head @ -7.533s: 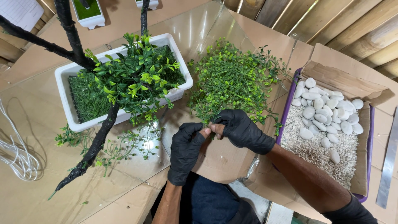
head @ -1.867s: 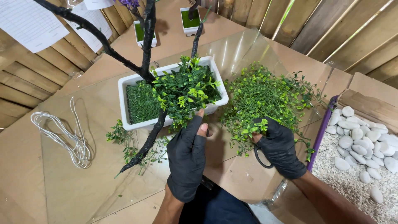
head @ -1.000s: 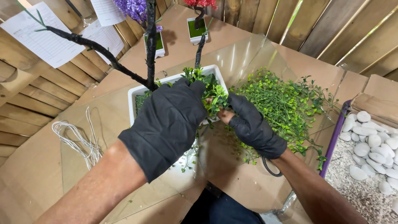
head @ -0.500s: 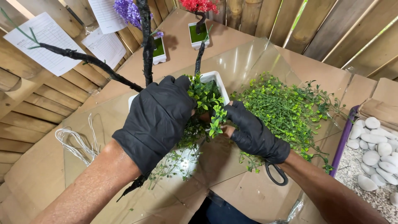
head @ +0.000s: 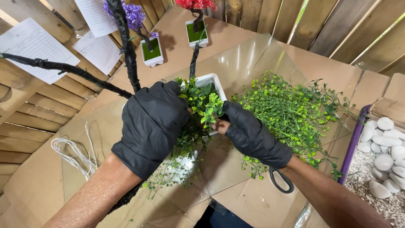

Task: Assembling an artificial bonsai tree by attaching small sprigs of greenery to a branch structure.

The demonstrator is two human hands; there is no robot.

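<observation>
My left hand (head: 152, 124), in a black glove, is wrapped around a dark artificial branch with green leaf sprigs (head: 202, 103) over a white rectangular planter (head: 211, 79). My right hand (head: 251, 135), also gloved, pinches the sprigs from the right at the planter's near edge. Black branches (head: 126, 46) rise up and left from the planter. A black scissor handle (head: 280, 181) shows just under my right wrist; whether the hand holds it is unclear.
A pile of loose green foliage (head: 291, 109) lies right of the planter on a clear sheet. A box of white pebbles (head: 379, 143) sits far right. White cord (head: 74, 152) lies left. Two small potted flowers (head: 152, 52) stand behind, papers on the slatted wall.
Both hands have come together over the planter and closed on the leafy branch; the view has tilted and moved closer, pushing the pebble box to the right edge.
</observation>
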